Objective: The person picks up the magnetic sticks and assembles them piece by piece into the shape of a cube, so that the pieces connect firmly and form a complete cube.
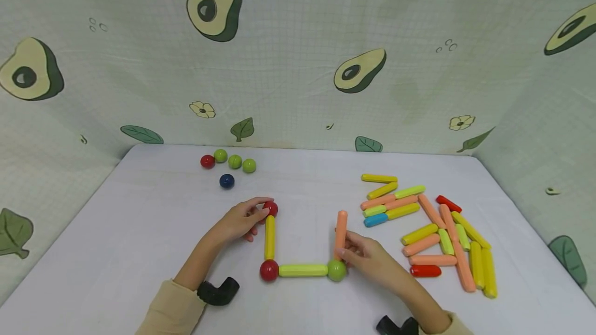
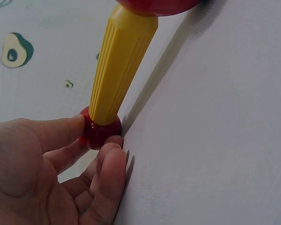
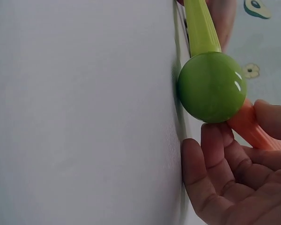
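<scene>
In the head view my left hand (image 1: pixel 239 220) grips a red ball (image 1: pixel 271 208) at the far end of a yellow stick (image 1: pixel 270 238). That stick's near end meets a second red ball (image 1: pixel 269 271). From there a lime-green stick (image 1: pixel 303 271) runs right to a green ball (image 1: pixel 337 270). My right hand (image 1: pixel 372 260) pinches an orange stick (image 1: pixel 342 224) whose near end is at the green ball. Seen from the right wrist, the thumb presses the orange stick (image 3: pixel 253 126) close beside the green ball (image 3: pixel 213 86). The left wrist view shows thumb and fingers around the red ball (image 2: pixel 100 133).
Several loose green balls (image 1: pixel 235 162), a red ball (image 1: pixel 207 161) and a dark blue ball (image 1: pixel 226 181) lie at the back left. On the right is a spread of sticks in yellow (image 1: pixel 489 273), orange (image 1: pixel 433 260), red (image 1: pixel 426 271), lime and blue (image 1: pixel 375 220).
</scene>
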The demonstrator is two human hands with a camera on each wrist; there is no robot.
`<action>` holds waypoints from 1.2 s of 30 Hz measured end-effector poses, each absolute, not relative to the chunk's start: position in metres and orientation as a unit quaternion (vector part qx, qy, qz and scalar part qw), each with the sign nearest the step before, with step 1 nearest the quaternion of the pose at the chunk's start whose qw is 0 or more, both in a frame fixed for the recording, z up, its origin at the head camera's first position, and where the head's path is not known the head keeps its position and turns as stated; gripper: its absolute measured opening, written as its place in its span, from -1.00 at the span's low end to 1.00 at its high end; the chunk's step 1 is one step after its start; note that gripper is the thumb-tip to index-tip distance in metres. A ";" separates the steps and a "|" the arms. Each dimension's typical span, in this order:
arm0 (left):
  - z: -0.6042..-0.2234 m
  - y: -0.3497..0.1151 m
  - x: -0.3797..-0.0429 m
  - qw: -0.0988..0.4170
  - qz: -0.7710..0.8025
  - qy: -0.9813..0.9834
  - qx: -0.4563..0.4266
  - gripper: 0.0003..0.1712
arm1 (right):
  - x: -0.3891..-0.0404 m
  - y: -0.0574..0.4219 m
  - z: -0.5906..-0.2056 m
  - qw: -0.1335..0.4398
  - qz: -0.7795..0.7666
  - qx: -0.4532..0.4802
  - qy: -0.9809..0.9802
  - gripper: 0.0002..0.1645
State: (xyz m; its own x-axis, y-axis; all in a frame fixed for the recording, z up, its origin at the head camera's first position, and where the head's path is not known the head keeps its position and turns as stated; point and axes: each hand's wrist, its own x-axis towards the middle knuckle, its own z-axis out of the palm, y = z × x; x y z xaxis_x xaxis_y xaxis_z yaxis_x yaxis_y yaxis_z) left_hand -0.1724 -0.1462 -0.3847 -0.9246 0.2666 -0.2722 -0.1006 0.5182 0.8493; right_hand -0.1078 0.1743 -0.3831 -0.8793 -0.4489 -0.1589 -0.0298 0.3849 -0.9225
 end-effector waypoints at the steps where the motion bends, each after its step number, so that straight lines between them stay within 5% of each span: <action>1: -0.385 -0.147 -0.173 0.190 0.490 0.849 0.053 -0.50 | -0.107 0.174 -0.383 0.197 -0.528 -0.150 0.813 -0.38; 9: -0.385 -0.155 -0.176 0.227 0.501 0.829 0.100 -0.55 | -0.105 0.168 -0.383 0.209 -0.495 -0.134 0.832 -0.36; 17: -0.384 -0.160 -0.178 0.247 0.498 0.823 0.121 -0.55 | -0.106 0.167 -0.383 0.216 -0.501 -0.116 0.830 -0.57; 36: -0.378 -0.165 -0.176 0.266 0.508 0.813 0.100 -0.54 | -0.106 0.169 -0.385 0.243 -0.535 -0.095 0.804 -0.47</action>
